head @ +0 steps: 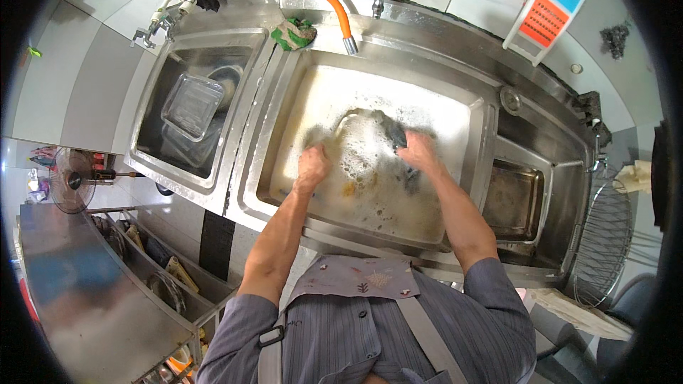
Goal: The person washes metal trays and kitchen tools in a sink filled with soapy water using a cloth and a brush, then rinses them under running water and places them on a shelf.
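Cloudy, foamy water fills the middle basin of a steel sink (483, 133). A round dish (349, 117) lies partly under the suds, its pale rim showing between my hands. My right hand (419, 149) grips a dark scouring pad or cloth (395, 132) at the right of the dish. At the left side of the dish is my left hand (315, 162), its fingers curled and partly in the water; whether it grips the dish's edge, I cannot tell. Yellowish food bits float nearer to me.
The left basin (141, 122) holds a clear rectangular container (193, 106) in water. A faucet with an orange hose (339, 13) hangs over the middle basin's back edge, beside a green scrubbing cloth (293, 34). In the right basin sits a rectangular metal pan (512, 200); a wire basket (603, 245) stands beyond.
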`<action>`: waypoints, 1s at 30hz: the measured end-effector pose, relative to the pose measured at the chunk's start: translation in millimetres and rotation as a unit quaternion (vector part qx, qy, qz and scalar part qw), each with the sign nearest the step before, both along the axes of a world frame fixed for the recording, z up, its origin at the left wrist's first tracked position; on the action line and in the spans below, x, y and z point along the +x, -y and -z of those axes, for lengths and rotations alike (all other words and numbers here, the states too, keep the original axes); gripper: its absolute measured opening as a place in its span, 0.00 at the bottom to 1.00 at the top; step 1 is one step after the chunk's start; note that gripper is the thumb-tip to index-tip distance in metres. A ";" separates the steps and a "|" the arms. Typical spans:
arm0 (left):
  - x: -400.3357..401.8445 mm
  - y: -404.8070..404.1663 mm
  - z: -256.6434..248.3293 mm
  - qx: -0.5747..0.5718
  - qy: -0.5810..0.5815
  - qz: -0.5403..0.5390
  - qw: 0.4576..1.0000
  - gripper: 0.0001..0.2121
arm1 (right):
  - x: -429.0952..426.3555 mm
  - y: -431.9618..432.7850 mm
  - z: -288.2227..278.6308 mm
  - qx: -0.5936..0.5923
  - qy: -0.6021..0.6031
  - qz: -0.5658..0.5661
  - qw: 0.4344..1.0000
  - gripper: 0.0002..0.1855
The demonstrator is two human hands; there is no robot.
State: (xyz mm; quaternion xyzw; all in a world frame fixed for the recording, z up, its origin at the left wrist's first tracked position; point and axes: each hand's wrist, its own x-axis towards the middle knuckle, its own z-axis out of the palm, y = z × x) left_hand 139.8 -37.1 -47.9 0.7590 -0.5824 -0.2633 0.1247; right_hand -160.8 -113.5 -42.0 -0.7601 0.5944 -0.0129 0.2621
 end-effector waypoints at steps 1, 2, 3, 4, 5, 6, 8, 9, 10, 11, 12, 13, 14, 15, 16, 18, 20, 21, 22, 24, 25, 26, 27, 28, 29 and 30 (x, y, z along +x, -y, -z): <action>2.2 -0.2 -0.2 -0.019 -0.017 0.007 1.000 0.13 | 4.0 -0.7 -15.4 0.000 0.000 -0.002 1.000 0.17; 1.7 -1.3 0.2 -0.019 -0.017 0.005 1.000 0.13 | 8.1 -1.4 -31.6 -0.005 0.013 -0.024 1.000 0.17; -4.5 1.6 -3.6 -0.077 -0.069 -0.018 0.994 0.13 | 7.7 -1.1 -44.0 -0.013 0.024 -0.042 0.999 0.17; -8.3 4.4 -7.9 -0.135 -0.121 -0.040 0.983 0.14 | 6.6 -1.3 -50.0 -0.014 0.023 -0.039 0.999 0.17; -8.6 6.9 -13.0 -0.136 -0.121 -0.038 0.982 0.14 | 5.6 -2.2 -54.4 -0.044 0.048 -0.049 0.997 0.16; -9.2 8.2 -20.6 -0.127 -0.088 -0.041 0.987 0.15 | 4.3 -4.0 -58.2 -0.072 0.072 -0.059 0.993 0.16; -9.6 10.0 -24.4 -0.119 -0.055 -0.044 0.990 0.16 | 2.7 -6.4 -67.3 -0.080 0.096 -0.057 0.990 0.16; -8.2 8.5 -24.0 -0.118 -0.064 -0.049 0.990 0.17 | 3.7 -7.6 -70.3 -0.088 0.123 -0.058 0.987 0.15; -6.2 7.4 -23.7 -0.117 -0.073 -0.056 0.989 0.17 | 4.5 -8.2 -71.7 -0.088 0.124 -0.058 0.987 0.15; -2.2 7.2 -23.8 -0.117 -0.072 -0.056 0.989 0.17 | 5.0 -8.5 -72.8 -0.088 0.162 -0.054 0.981 0.16; -0.4 8.6 -29.9 -0.080 -0.081 -0.050 0.992 0.17 | 3.8 -8.3 -72.4 -0.087 0.198 -0.047 0.975 0.16; 0.8 9.6 -35.8 -0.043 -0.090 -0.044 0.994 0.17 | 2.3 -7.3 -72.7 -0.086 0.198 -0.047 0.975 0.16; 1.9 9.7 -41.7 -0.042 -0.090 -0.044 0.994 0.17 | 0.4 -5.3 -73.2 -0.059 0.174 -0.033 0.982 0.17; 1.6 9.7 -56.7 -0.013 -0.138 -0.038 0.990 0.16 | -1.4 -3.4 -73.7 -0.034 0.150 -0.019 0.988 0.17; 1.5 9.9 -64.3 0.017 -0.184 -0.033 0.982 0.15 | -3.5 -1.1 -67.9 -0.033 0.150 -0.018 0.988 0.17; 4.6 7.0 -49.1 0.029 -0.218 -0.031 0.975 0.15 | -1.1 5.1 -48.6 -0.124 0.234 0.009 0.964 0.20; 2.4 4.6 -43.4 0.054 -0.270 -0.043 0.960 0.15 | 4.5 12.6 -32.0 -0.194 0.185 -0.010 0.963 0.21; 0.0 3.6 -47.0 0.056 -0.270 -0.043 0.960 0.15 | 7.8 13.2 -26.0 -0.261 0.134 -0.029 0.956 0.23; -1.9 2.4 -50.9 0.094 -0.256 -0.052 0.961 0.17 | 11.4 9.1 -19.3 -0.330 0.066 -0.017 0.941 0.30; -4.9 0.6 -65.9 0.163 -0.249 -0.046 0.953 0.28 | 23.2 -7.2 -7.0 -0.320 0.050 0.062 0.944 0.32; -12.6 -0.5 -76.2 0.164 -0.248 -0.043 0.954 0.28 | 25.1 -17.1 -0.3 -0.310 0.033 0.143 0.939 0.34; -24.4 -1.9 -84.7 0.155 -0.310 -0.098 0.933 0.32 | 26.2 -26.5 18.4 -0.309 0.003 0.170 0.936 0.35; -29.7 -5.9 -87.1 0.147 -0.369 -0.158 0.904 0.36 | 34.4 -38.9 22.4 -0.280 0.027 0.186 0.941 0.31; -33.1 -2.8 -87.2 0.161 -0.465 -0.132 0.861 0.40 | 41.6 -44.8 30.1 -0.256 0.029 0.200 0.945 0.29; -34.2 -2.4 -70.6 0.164 -0.464 -0.128 0.861 0.40 | 48.8 -50.5 37.7 -0.232 0.031 0.215 0.948 0.26; -26.8 -4.0 -41.1 0.145 -0.455 -0.167 0.862 0.38 | 64.1 -58.1 33.7 -0.206 0.061 0.190 0.958 0.24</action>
